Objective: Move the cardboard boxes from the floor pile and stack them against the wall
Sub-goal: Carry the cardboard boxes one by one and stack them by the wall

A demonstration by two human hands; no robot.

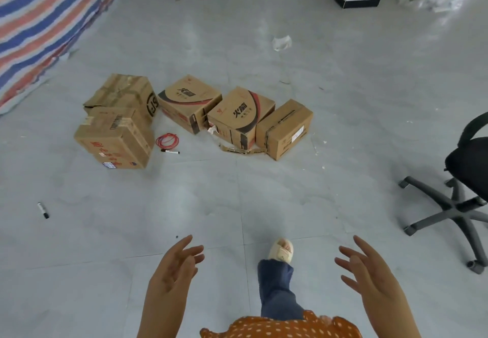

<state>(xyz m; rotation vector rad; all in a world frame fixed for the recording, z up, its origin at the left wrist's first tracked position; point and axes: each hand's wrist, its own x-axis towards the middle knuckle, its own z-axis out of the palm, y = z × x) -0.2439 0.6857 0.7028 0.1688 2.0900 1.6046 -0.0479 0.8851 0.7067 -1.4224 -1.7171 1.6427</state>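
Five cardboard boxes [190, 116] clustered on the grey floor [290, 192], well ahead of her | left hand [169, 277] and right hand [369, 277] both spread, fingers loose, holding nothing | pile sits ahead-left, so left hand's nearer imo

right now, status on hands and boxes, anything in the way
Left hand and right hand open, empty. Five cardboard boxes on floor ahead, untouched. Red cord and marker lie between boxes; office chair off right.
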